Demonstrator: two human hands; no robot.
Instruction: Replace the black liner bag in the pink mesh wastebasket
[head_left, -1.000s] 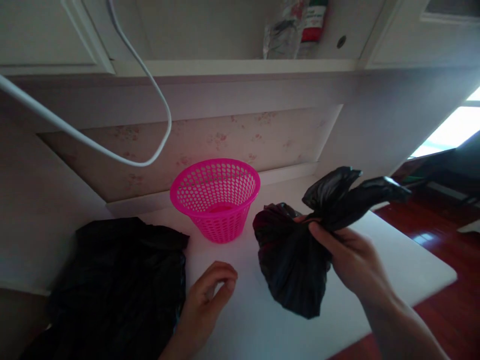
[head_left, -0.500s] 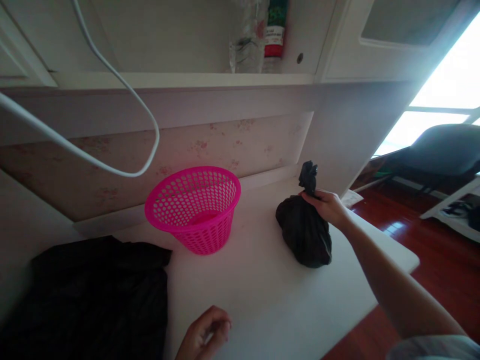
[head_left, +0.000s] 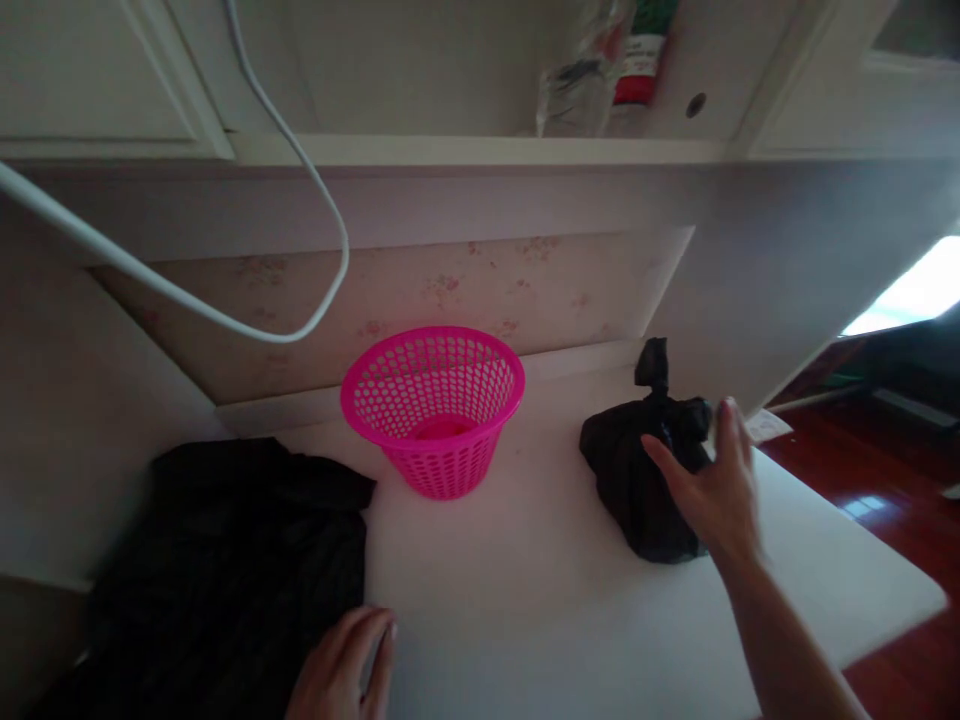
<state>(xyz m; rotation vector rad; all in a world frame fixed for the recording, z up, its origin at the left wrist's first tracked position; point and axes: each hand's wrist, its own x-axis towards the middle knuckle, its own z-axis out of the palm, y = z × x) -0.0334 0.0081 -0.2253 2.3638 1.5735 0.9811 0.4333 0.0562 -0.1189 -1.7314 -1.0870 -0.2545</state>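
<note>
A tied black plastic bag (head_left: pixel 637 470) rests on the white table (head_left: pixel 540 610) at the right, its knot sticking up. My right hand (head_left: pixel 712 490) hovers just in front of it with fingers spread, holding nothing. A pink mesh basket (head_left: pixel 433 405) stands upright near the wall, left of the bag. My left hand (head_left: pixel 341 670) lies at the table's near edge, fingers loosely extended, next to a heap of black plastic bags (head_left: pixel 225 570) at the left.
A white cable (head_left: pixel 225 315) loops down across the wall above the basket. A shelf above carries a bottle (head_left: pixel 637 70) and a clear bag. The table's right edge drops to a red wooden floor (head_left: pixel 885 500).
My right hand has let go of the tied bag's neck and drawn back, open. The bag now sits on the table. My left hand slid left toward the black heap.
</note>
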